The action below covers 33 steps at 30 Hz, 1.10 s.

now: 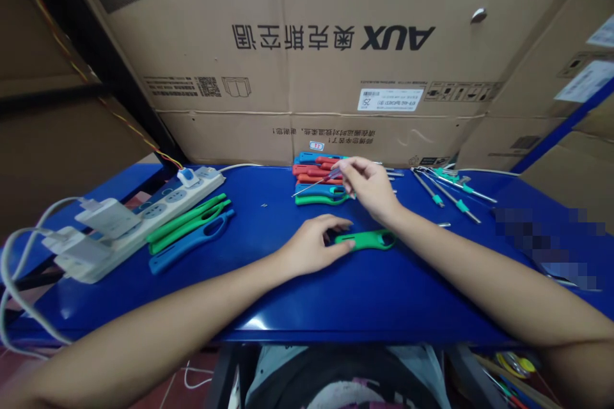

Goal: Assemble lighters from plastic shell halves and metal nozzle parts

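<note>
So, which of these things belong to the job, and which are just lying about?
Likely part of the job:
thin tool, held in the right hand
green handle, at the left hand
pile of handles behind
handles on the left
rods with green clips

Probably just lying about:
power strip
chargers
carton

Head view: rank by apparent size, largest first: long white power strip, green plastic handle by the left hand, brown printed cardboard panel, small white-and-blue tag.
1. Brown printed cardboard panel
2. Long white power strip
3. Green plastic handle
4. Small white-and-blue tag
No two look alike in size.
</note>
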### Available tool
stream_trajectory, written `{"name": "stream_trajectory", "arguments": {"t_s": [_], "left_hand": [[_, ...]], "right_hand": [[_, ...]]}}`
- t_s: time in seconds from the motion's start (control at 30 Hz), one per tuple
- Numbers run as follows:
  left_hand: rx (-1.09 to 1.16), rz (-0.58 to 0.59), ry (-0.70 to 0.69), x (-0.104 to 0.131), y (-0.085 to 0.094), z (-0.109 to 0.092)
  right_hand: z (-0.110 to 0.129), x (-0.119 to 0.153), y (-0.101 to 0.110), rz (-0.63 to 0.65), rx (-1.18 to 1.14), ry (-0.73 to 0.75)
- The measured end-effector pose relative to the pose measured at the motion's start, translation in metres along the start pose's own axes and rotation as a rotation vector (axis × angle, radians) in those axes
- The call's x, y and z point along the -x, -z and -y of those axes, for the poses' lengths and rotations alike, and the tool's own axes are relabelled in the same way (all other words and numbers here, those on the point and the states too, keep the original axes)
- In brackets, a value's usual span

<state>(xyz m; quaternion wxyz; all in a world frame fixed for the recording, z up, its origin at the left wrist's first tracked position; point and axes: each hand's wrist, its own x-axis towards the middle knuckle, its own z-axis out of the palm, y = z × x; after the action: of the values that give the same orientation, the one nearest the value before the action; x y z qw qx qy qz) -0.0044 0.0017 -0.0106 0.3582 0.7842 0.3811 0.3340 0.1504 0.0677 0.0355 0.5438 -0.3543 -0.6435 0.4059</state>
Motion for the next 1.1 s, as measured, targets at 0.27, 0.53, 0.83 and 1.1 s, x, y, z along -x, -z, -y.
{"name": "stream_trajectory", "arguments": {"t_s": [0.27,0.53,0.83,1.1], "left_hand": [[0.537,-0.249,0.193,-0.015,0.013,0.010],[0.442,-0.349,0.168,-0.015,0.022,0.005],[0.324,-0.401,0.183,-0.013,0.023,-0.001],[0.259,-0.402,0.170,-0.012,0.022,-0.001]], "right_hand": [[0.019,-0.018,0.040,-0.101,0.021,0.132],[0.017,-0.018,0.041,-0.037,0.008,0.109],[0.015,-0.018,0.042,-0.013,0.052,0.150],[0.016,-0.017,0.040,-0.009,0.129,0.200]]}}
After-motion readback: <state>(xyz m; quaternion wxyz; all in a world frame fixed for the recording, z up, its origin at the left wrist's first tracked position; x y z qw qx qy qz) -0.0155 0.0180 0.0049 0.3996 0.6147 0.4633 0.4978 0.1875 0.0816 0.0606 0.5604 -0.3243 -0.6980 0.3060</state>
